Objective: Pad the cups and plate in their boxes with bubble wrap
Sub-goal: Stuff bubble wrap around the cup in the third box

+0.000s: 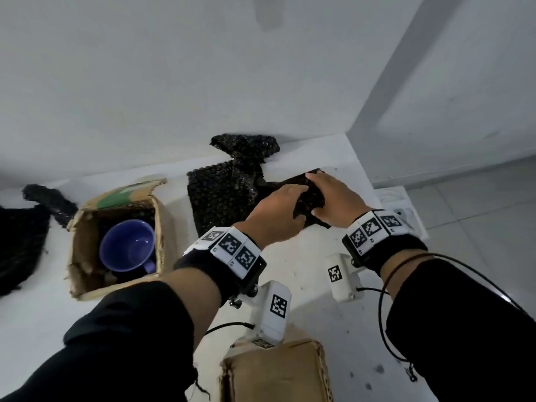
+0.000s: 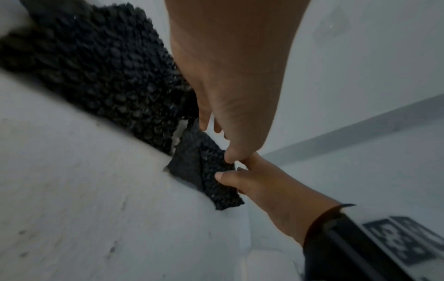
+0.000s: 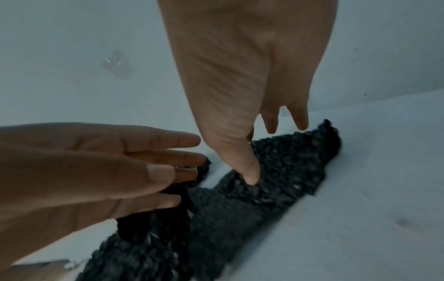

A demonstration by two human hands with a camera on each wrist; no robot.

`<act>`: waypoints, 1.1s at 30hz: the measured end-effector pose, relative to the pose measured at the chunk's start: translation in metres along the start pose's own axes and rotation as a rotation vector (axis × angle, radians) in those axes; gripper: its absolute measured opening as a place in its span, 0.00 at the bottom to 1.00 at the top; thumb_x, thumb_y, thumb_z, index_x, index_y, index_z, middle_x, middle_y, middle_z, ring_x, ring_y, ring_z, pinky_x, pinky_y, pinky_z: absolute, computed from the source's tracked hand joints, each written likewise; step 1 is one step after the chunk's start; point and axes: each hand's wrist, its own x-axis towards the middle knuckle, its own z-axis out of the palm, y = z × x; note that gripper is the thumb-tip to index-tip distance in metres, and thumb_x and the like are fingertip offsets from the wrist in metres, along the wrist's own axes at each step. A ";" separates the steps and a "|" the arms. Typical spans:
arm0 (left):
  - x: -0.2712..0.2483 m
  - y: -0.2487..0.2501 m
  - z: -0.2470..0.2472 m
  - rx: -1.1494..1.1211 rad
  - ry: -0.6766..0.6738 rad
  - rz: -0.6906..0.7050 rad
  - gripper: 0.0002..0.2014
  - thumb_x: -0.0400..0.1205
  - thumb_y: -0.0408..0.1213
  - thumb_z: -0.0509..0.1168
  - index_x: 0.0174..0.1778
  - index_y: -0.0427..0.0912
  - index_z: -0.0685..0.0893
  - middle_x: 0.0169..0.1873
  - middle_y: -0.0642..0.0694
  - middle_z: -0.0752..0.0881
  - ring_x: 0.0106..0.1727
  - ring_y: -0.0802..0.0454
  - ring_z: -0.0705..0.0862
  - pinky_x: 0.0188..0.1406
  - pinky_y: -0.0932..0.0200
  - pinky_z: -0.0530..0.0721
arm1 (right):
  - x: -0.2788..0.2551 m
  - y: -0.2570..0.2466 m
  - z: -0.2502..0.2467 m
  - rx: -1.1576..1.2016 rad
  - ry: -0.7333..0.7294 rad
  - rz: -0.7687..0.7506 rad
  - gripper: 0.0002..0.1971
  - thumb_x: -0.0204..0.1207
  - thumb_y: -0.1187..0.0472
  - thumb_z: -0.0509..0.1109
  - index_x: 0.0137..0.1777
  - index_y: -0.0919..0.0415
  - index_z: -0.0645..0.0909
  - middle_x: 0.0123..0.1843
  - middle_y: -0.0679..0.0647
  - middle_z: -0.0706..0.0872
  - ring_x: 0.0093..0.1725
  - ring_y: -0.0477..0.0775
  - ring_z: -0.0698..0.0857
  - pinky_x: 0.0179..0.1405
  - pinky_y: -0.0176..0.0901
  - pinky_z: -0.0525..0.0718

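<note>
A small folded piece of black bubble wrap (image 1: 311, 195) (image 2: 204, 171) lies near the table's far right corner. Both hands are on it. My left hand (image 1: 290, 201) (image 2: 223, 140) holds its left side between thumb and fingers. My right hand (image 1: 324, 192) (image 3: 254, 152) pinches its right side, thumb on top of the wrap and fingers reaching over the far edge. A larger sheet of black bubble wrap (image 1: 223, 195) (image 2: 100, 72) lies just left of the piece. At the left, a blue cup (image 1: 127, 246) sits in an open cardboard box (image 1: 84, 227) lined with black wrap.
A second cardboard box (image 1: 278, 375) stands at the near edge under my left wrist. More black bubble wrap (image 1: 246, 146) leans against the back wall. A black bag (image 1: 20, 242) lies at the far left. The table's right edge (image 1: 368, 181) drops to a tiled floor.
</note>
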 end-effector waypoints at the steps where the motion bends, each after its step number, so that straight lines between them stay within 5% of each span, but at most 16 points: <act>1: 0.004 -0.002 0.008 0.035 -0.024 -0.006 0.31 0.81 0.38 0.64 0.80 0.42 0.62 0.80 0.44 0.64 0.79 0.48 0.65 0.74 0.56 0.67 | -0.001 0.005 0.007 -0.048 -0.018 0.012 0.40 0.73 0.57 0.71 0.82 0.49 0.55 0.83 0.52 0.58 0.78 0.60 0.64 0.68 0.59 0.75; 5: 0.010 -0.013 0.033 0.214 -0.096 -0.045 0.34 0.80 0.36 0.63 0.82 0.41 0.56 0.81 0.41 0.59 0.80 0.45 0.61 0.75 0.51 0.68 | -0.008 0.010 0.030 -0.252 0.097 -0.030 0.36 0.75 0.51 0.70 0.81 0.50 0.59 0.75 0.56 0.71 0.68 0.64 0.71 0.58 0.55 0.77; 9: 0.013 -0.013 0.039 0.317 -0.023 -0.045 0.36 0.78 0.39 0.66 0.81 0.43 0.57 0.70 0.44 0.72 0.71 0.44 0.70 0.65 0.49 0.77 | -0.015 0.007 0.038 -0.126 0.209 -0.035 0.19 0.75 0.58 0.67 0.67 0.53 0.75 0.57 0.54 0.80 0.54 0.60 0.80 0.45 0.50 0.80; 15: 0.007 0.001 0.026 0.268 0.098 -0.036 0.15 0.81 0.40 0.63 0.63 0.43 0.75 0.52 0.45 0.83 0.51 0.44 0.82 0.41 0.53 0.76 | -0.033 -0.008 0.014 0.029 0.236 -0.011 0.09 0.71 0.64 0.65 0.51 0.56 0.73 0.36 0.51 0.85 0.35 0.58 0.83 0.29 0.45 0.77; 21: -0.023 0.019 -0.021 0.009 0.216 0.048 0.14 0.77 0.32 0.64 0.58 0.46 0.73 0.46 0.48 0.87 0.43 0.44 0.84 0.42 0.48 0.83 | -0.063 -0.033 -0.046 0.179 0.190 -0.027 0.13 0.68 0.55 0.75 0.45 0.54 0.74 0.45 0.51 0.81 0.43 0.54 0.80 0.38 0.47 0.79; 24: -0.047 0.014 -0.054 -0.128 0.262 0.067 0.13 0.76 0.30 0.67 0.54 0.46 0.76 0.41 0.53 0.86 0.41 0.50 0.83 0.44 0.54 0.82 | -0.080 -0.057 -0.066 0.345 0.097 -0.115 0.14 0.68 0.57 0.77 0.45 0.56 0.74 0.52 0.53 0.81 0.48 0.57 0.82 0.44 0.50 0.83; 28: -0.087 -0.010 -0.101 -0.166 0.316 0.104 0.13 0.73 0.28 0.71 0.43 0.51 0.80 0.38 0.57 0.84 0.42 0.51 0.85 0.48 0.55 0.83 | -0.092 -0.102 -0.070 0.434 0.088 -0.278 0.13 0.71 0.64 0.75 0.43 0.52 0.72 0.43 0.46 0.81 0.43 0.45 0.79 0.38 0.33 0.76; 31: -0.118 -0.036 -0.132 -0.162 0.346 0.046 0.13 0.72 0.28 0.73 0.38 0.53 0.82 0.33 0.62 0.83 0.35 0.67 0.82 0.43 0.66 0.80 | -0.094 -0.147 -0.059 0.409 0.141 -0.414 0.13 0.70 0.67 0.74 0.48 0.57 0.73 0.39 0.43 0.77 0.37 0.31 0.77 0.35 0.24 0.71; 33: -0.138 -0.053 -0.147 -0.168 0.381 -0.006 0.13 0.71 0.28 0.73 0.36 0.54 0.83 0.30 0.65 0.83 0.31 0.72 0.80 0.39 0.72 0.78 | -0.091 -0.176 -0.047 0.398 0.169 -0.471 0.14 0.70 0.67 0.74 0.47 0.54 0.73 0.42 0.50 0.82 0.43 0.42 0.81 0.41 0.34 0.77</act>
